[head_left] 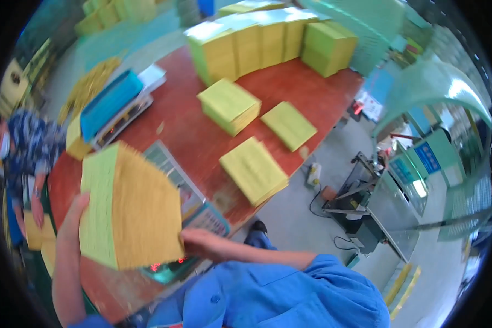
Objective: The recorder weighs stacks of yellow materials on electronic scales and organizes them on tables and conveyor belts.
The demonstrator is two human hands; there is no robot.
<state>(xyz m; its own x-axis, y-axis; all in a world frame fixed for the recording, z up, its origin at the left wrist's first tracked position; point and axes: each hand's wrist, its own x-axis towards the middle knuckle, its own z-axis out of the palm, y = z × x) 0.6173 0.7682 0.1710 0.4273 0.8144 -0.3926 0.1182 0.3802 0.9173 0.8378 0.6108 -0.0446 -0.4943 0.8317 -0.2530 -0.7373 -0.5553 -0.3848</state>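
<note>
Holding a thick stack (146,210) of sheets between both hands, over the near left part of the red counter (169,109). Stack: tilted, yellow-green face to the left, tan layered edges toward the right; whether its underside touches anything, cannot tell.

Left hand (77,210): fingers spread only as wide as the hold needs, pressed on the green side at the stack's left edge; some hidden. Right hand (201,244): fingers closed at the lower right edge of the same stack, tips partly out of sight behind it.

Close by: device with a red lit display (169,269), partly covered by the stack, just below it. Grey-framed flat panel (164,153) behind the stack, partly hidden. Blue tray (110,103) beyond, on the counter's left side.

Farther across the counter: low stack (255,170), thinner stack (290,126) and taller block (228,104), all yellow-green, lying apart from one another. Row of tall stacks (246,48) along the far edge, standing side by side.

Surroundings: co-worker (30,136) in patterned clothing at left, one hand (37,212) at a tan piece (40,234). Right of the counter, a metal-topped table (391,213) and a pale green hood (443,90).
</note>
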